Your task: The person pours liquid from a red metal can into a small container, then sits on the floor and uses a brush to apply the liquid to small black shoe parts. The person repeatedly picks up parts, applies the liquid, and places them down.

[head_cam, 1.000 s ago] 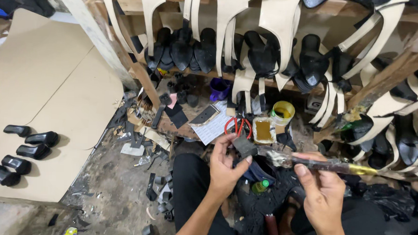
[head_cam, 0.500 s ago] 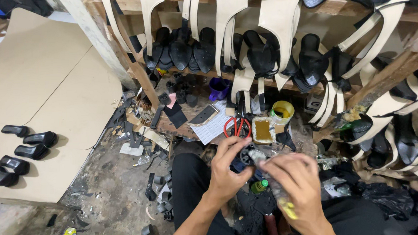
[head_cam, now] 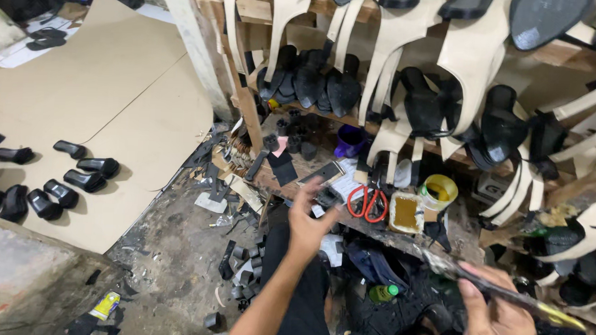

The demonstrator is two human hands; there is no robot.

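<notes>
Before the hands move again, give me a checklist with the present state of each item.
1. Left hand has hold of the small dark piece: cannot tell, fingers are at it but the grip is unclear.
2. Right hand grips the long tool: ok.
3. Tool tip points away from the left hand: ok, the two are apart.
4. Red scissors lie apart from both hands: ok.
5. Open glue tin stands upright on the workbench: ok.

scissors: glossy red plastic handles | floor sheet: matt brown cardboard | shelf: rough worn wood
</notes>
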